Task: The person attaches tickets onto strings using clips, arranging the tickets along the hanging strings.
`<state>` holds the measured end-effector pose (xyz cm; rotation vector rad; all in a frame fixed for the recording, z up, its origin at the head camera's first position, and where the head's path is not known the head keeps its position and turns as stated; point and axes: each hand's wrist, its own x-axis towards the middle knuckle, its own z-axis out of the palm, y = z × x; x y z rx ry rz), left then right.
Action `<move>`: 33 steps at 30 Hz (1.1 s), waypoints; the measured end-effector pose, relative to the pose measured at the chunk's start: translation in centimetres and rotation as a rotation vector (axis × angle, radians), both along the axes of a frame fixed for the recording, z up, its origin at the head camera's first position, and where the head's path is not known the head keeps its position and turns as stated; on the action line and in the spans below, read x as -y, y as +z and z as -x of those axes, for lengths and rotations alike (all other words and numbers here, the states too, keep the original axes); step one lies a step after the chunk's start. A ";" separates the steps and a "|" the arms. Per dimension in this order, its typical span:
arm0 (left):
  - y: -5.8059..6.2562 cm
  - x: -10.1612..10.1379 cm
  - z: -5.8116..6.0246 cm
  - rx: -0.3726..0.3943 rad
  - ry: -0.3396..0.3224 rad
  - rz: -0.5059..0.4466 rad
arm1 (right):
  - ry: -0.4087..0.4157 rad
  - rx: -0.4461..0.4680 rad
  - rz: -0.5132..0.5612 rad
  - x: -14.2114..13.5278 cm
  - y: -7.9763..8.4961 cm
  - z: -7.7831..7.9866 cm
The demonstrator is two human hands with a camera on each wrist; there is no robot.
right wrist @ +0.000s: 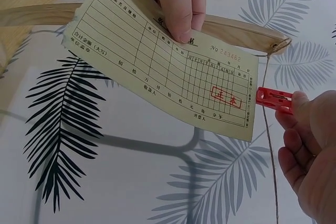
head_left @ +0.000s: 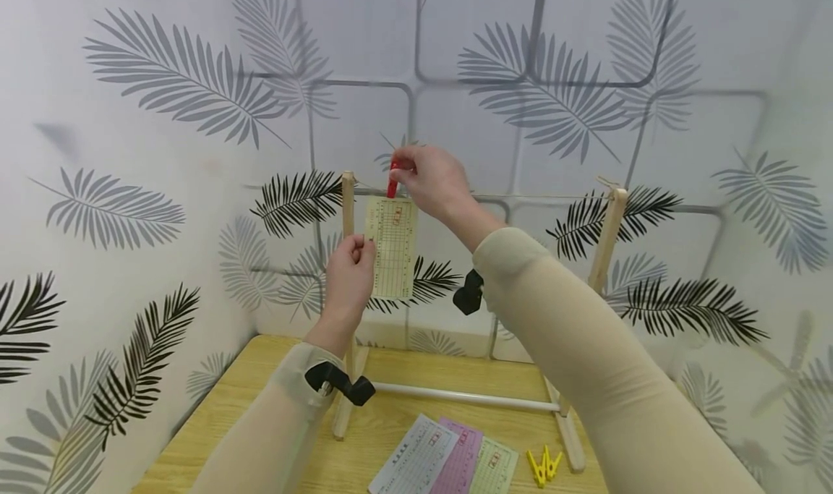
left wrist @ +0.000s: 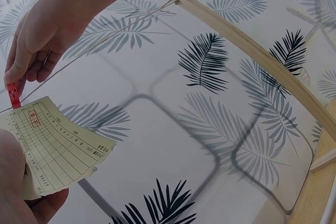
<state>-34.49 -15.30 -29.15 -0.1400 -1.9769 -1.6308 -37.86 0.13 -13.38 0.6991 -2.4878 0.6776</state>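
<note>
A pale yellow receipt slip (head_left: 392, 255) with printed columns and a red stamp hangs lengthwise at the string's left end. My left hand (head_left: 350, 266) pinches its long left edge between thumb and fingers. Above it, my right hand (head_left: 434, 179) pinches a red clothespin (right wrist: 274, 99) by its tail end. The clothespin's nose meets the slip's short upper edge at the string (right wrist: 270, 166). Whether the clip bites both paper and string I cannot tell. In the left wrist view the slip (left wrist: 52, 150) bends slightly between the two hands.
The string runs between two wooden posts (head_left: 608, 237), joined low down by a white rod (head_left: 462, 397). On the wooden table (head_left: 215, 414) lie a white slip (head_left: 413, 456), a pink slip (head_left: 460, 458), another yellow slip (head_left: 496, 469) and yellow clothespins (head_left: 544, 466). A patterned wall stands behind.
</note>
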 end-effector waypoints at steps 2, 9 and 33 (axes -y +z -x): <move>0.0 0.0 -0.1 -0.001 0.001 0.005 | 0.001 0.000 -0.002 0.0 0.0 0.0; 0.0 -0.1 -0.1 0.001 0.000 0.021 | 0.017 -0.003 -0.004 -0.1 -0.1 0.1; -0.1 0.1 -0.4 -0.008 0.010 0.015 | 0.024 -0.008 -0.003 0.4 -0.3 0.0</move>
